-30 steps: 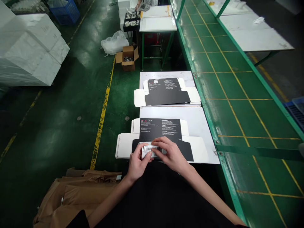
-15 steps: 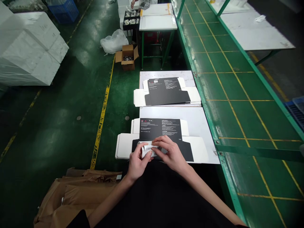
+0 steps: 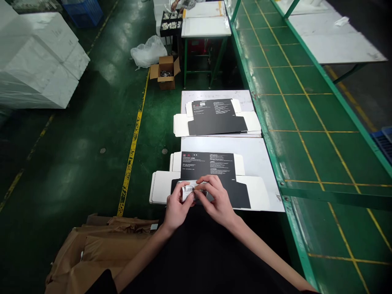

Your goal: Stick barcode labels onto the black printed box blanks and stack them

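A small white roll of barcode labels (image 3: 188, 189) is held over the near edge of the table. My left hand (image 3: 177, 206) is closed round its left side, thumb in front and fingers behind. At its right part, my right hand (image 3: 216, 200) has thumb and fingertips pinched together against the label strip. Whether a single label is lifted there is hidden by the fingers. Just beyond and below both hands lies a stack of flat black-and-white box blanks (image 3: 208, 165), printed with white text.
Another stack of box blanks (image 3: 217, 118) lies farther back on the white table (image 3: 257, 159). A green conveyor (image 3: 306, 155) runs along the right. Brown wrapping paper (image 3: 104, 253) fills the lower left. An open carton (image 3: 166, 77) stands on the floor; another person's hand (image 3: 174, 5) is beyond.
My right fingertips have drawn closer together and shifted slightly on the label roll. The roll has turned a little in my left hand. The view has shifted slightly.
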`<state>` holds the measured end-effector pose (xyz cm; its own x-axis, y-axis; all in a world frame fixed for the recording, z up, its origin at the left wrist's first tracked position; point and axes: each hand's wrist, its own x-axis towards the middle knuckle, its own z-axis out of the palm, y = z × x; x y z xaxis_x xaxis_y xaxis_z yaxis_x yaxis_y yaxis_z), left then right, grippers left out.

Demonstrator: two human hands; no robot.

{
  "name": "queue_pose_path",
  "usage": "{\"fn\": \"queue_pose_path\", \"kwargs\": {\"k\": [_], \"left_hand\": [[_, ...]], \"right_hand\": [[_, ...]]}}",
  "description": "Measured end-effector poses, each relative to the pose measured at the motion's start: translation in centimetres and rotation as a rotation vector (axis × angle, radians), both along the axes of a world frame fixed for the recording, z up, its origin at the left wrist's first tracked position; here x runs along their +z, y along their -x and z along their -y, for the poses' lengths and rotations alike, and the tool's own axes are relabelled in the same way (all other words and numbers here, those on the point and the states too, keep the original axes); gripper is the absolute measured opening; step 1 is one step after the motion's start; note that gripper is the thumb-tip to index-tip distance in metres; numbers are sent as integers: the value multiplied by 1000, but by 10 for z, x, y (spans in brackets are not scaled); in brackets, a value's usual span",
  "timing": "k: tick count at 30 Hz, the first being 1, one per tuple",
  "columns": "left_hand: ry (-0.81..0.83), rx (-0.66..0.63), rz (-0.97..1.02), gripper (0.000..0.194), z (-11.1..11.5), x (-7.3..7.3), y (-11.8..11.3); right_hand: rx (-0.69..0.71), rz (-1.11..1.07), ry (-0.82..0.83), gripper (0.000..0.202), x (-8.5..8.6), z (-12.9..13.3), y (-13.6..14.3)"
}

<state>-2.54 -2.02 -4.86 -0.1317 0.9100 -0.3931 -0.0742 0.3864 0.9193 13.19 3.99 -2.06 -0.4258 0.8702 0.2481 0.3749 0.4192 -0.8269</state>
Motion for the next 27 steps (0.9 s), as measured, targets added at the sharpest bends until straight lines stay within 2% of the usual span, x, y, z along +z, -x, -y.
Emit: {"fn": "queue_pose_path", "kwargs": {"k": [5, 11, 15, 18, 19, 21, 24, 27], "left_hand": [[9, 0, 1, 37, 0, 1, 2], [52, -5, 127, 41, -1, 0, 1], [120, 23, 194, 47, -3, -2, 2], [193, 60, 235, 55, -4, -1, 5], [215, 72, 239, 57, -4, 0, 6], [250, 92, 230, 61, -2, 0, 9], [296, 110, 195, 65, 6, -2, 14], [359, 121, 186, 67, 18, -10, 19]], "right_hand": [[52, 24, -73, 10, 4, 4, 4], [41, -20, -4, 10, 8, 4, 6], [46, -106, 120, 8, 19, 5, 5], [-61, -202, 322, 11, 13, -6, -1], [-115, -221, 396, 15, 5, -15, -5], [-215, -229, 527, 25, -24, -37, -14], [-320, -237, 698, 41, -85, -79, -24], [-407, -247, 804, 47, -143, -116, -20]]}}
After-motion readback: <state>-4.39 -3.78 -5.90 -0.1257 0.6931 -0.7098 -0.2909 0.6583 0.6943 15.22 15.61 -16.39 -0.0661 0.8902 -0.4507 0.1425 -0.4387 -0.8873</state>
